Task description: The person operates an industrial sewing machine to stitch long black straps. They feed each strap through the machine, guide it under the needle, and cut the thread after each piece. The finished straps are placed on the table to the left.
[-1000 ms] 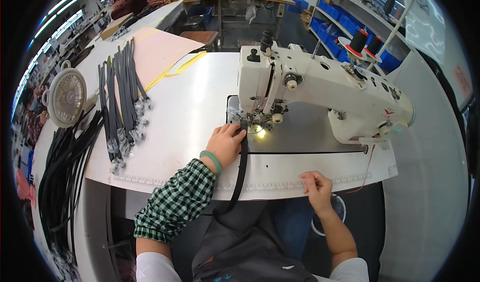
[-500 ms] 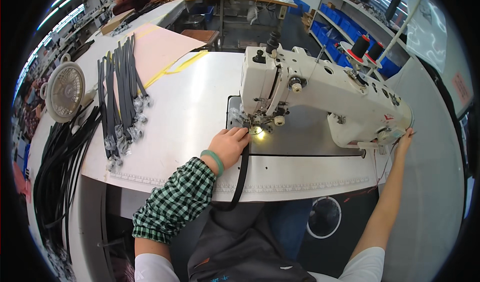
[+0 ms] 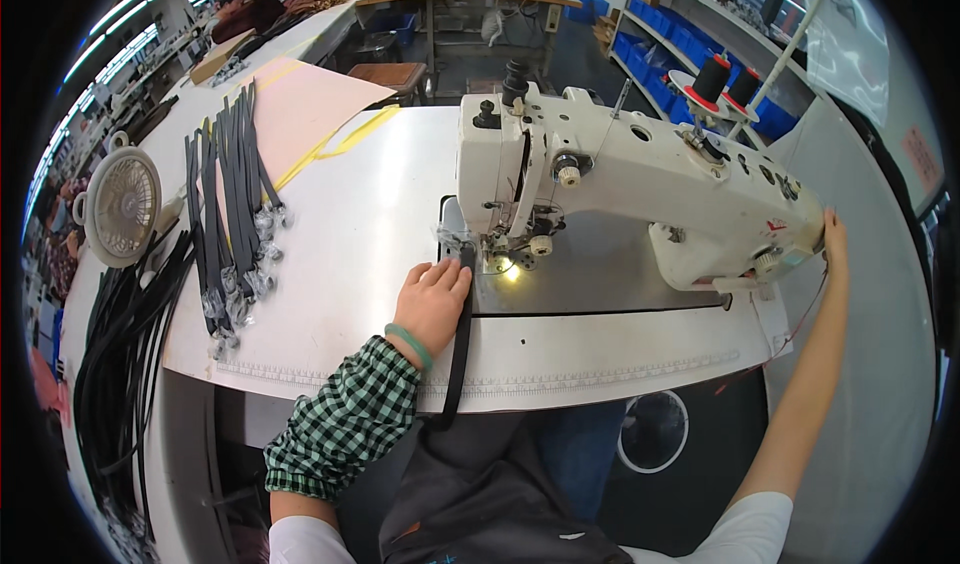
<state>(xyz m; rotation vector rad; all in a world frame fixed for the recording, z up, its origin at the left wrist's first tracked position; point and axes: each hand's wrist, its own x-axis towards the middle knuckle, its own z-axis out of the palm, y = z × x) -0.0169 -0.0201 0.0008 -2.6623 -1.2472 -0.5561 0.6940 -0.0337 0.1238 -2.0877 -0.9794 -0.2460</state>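
Left hand [image 3: 432, 299] lies flat on the white surface [image 3: 340, 264], palm down, fingers pressing the black strap [image 3: 462, 334] just beside them. Grip there is a flat press, nothing closed round the strap. The strap runs from the presser foot [image 3: 497, 260] just ahead of the fingertips, back along the right edge of the hand, and hangs over the front edge of the surface towards the lap.

Right hand [image 3: 832, 239] is far off to the right, at the handwheel end of the white sewing machine [image 3: 640, 184]. Fingers look straight, laid against the machine's end; the fisheye rim squeezes that area, so I can't tell whether they hold the wheel or just touch it.

Progress, as a judgement: strap end is loaded under the foot with the needle light on, most of its length still off the front edge, so stitching on this piece looks barely begun. A batch of black straps with clear-wrapped ends [image 3: 228, 214] lies well left of the left hand; more black straps [image 3: 130, 364] hang off the surface edge beyond.

Versus half a second ago: left hand and strap unchanged. Right arm was already stretched to the machine's end, so little difference. A second ago the right hand rested on the front edge of the surface, near the body.
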